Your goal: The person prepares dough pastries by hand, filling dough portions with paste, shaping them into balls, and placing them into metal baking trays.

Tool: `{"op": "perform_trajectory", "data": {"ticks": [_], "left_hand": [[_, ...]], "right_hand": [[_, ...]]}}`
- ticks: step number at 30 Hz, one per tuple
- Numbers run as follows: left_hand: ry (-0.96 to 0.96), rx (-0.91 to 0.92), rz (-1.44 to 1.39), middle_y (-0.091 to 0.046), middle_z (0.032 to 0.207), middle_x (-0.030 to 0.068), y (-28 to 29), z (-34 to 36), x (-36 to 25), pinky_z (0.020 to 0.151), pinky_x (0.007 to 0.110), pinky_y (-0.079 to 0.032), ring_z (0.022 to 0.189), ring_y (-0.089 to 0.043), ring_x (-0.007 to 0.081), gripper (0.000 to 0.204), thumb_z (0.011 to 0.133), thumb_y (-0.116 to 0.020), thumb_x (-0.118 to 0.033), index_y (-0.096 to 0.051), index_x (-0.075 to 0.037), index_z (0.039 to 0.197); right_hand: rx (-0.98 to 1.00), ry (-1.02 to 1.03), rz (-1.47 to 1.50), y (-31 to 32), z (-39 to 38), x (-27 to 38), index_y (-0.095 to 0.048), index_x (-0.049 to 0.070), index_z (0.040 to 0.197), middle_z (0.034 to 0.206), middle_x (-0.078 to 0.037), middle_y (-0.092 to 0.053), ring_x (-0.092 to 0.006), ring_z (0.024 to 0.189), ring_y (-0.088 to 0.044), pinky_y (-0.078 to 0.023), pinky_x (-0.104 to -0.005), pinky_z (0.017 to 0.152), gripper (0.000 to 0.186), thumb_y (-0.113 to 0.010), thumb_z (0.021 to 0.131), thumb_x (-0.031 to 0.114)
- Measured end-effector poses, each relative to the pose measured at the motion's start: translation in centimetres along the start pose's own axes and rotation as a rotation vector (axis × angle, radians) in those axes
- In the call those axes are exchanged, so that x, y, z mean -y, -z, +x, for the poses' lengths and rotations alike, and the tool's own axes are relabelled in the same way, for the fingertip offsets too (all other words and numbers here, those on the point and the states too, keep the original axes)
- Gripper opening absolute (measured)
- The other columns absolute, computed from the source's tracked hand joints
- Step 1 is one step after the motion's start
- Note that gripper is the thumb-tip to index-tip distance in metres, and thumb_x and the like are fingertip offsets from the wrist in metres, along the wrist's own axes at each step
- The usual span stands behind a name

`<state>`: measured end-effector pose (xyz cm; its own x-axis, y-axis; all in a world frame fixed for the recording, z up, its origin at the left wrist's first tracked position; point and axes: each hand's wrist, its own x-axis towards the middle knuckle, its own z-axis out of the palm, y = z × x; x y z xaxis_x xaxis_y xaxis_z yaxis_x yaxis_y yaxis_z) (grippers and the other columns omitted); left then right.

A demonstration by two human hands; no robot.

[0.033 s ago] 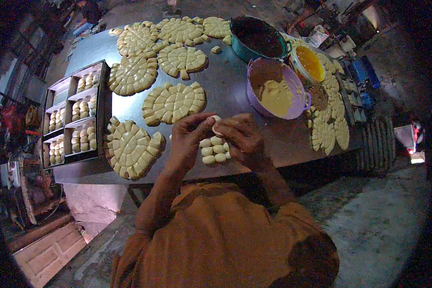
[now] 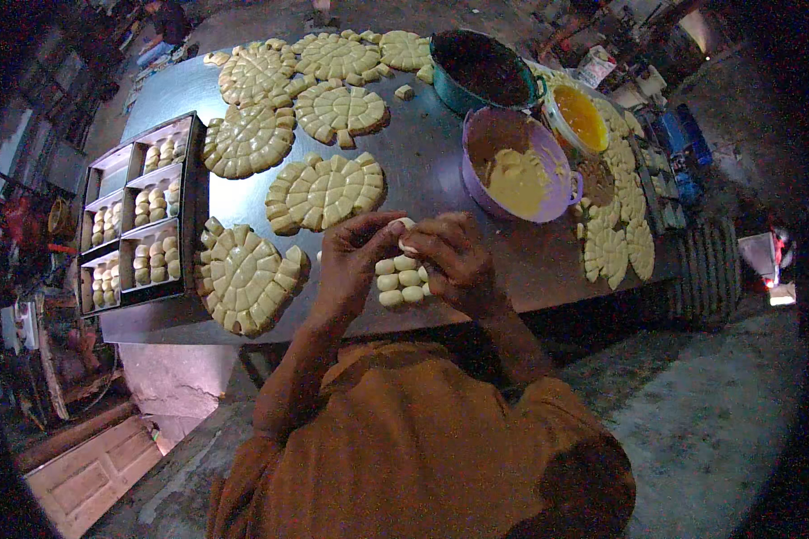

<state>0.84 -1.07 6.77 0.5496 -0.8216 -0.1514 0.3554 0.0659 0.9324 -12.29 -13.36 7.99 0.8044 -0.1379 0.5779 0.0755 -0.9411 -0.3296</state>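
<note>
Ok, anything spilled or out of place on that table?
Nothing spilled. Only oddities: one small dough piece lies alone beside the teal bowl, and the scored dough round nearest the tray reaches the table edge.

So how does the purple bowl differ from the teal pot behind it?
The purple bowl holds pale yellow filling heaped to one side; the teal pot holds something dark. The purple bowl has a small side handle and sits nearer the hands; the teal pot stands farther back. Both are round, open-topped and on the metal table.

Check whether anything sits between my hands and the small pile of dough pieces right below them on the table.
Nothing visible does. Both hands, left and right, pinch one dough piece directly above the small pile on the metal table; the cut dough rounds lie off to the side.
</note>
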Motion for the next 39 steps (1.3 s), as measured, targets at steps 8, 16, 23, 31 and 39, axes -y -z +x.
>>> {"op": "perform_trajectory", "data": {"ticks": [8,16,23,31,39], "left_hand": [[-0.196,0.063,0.324,-0.07,0.093,0.009,0.3,-0.4,0.6,0.077,0.03,-0.053,0.086,-0.066,0.0152,0.025,0.096,-0.059,-0.019,-0.068,0.002,0.106],[-0.061,0.167,0.275,-0.07,0.089,0.0083,0.1,0.4,1.9,0.074,0.028,-0.05,0.08,-0.063,0.0124,0.026,0.088,-0.069,-0.022,-0.067,0.002,0.098],[-0.06,0.168,0.323,-0.069,0.091,0.0093,-1.4,0.3,3.9,0.078,0.03,-0.052,0.081,-0.065,0.0155,0.024,0.088,-0.068,-0.016,-0.064,0.002,0.104],[0.008,0.211,0.045,-0.061,0.11,0.0121,-3.1,-0.7,5.7,0.085,0.033,-0.052,0.101,-0.061,0.0201,0.066,0.083,-0.065,0.004,-0.032,-0.008,0.139],[0.051,0.337,-0.288,-0.055,0.121,0.0147,-5.8,-0.5,7.9,0.09,0.037,-0.054,0.113,-0.056,0.0241,0.087,0.08,-0.065,0.01,-0.018,-0.012,0.149]], "right_hand": [[-0.124,-0.425,0.16,-1.0,-0.5,1.6,-0.069,0.008,0.104,0.095,-0.009,-0.062,-0.0223,0.079,-0.06,-0.05,-0.0328,0.071,0.028,-0.076,0.077,0.011],[0.055,-0.7,0.415,0.0,-0.8,-0.8,-0.075,0.005,0.092,0.093,-0.012,-0.07,-0.0218,0.085,-0.067,-0.053,-0.0345,0.08,0.015,-0.073,0.082,0.016],[0.189,-0.806,0.552,0.4,-3.6,-3.8,-0.075,0.003,0.09,0.091,-0.01,-0.072,-0.0184,0.085,-0.068,-0.053,-0.034,0.078,0.02,-0.068,0.086,0.022],[0.338,-1.046,0.751,1.0,-6.0,-5.1,-0.07,-0.001,0.097,0.092,-0.007,-0.07,-0.0145,0.085,-0.066,-0.053,-0.0285,0.077,0.019,-0.073,0.083,0.011],[0.599,-0.904,1.09,1.7,-7.3,-9.3,-0.058,-0.001,0.122,0.111,-0.008,-0.067,-0.016,0.101,-0.063,-0.053,-0.0308,0.087,0.048,-0.076,0.078,0.006]]}}
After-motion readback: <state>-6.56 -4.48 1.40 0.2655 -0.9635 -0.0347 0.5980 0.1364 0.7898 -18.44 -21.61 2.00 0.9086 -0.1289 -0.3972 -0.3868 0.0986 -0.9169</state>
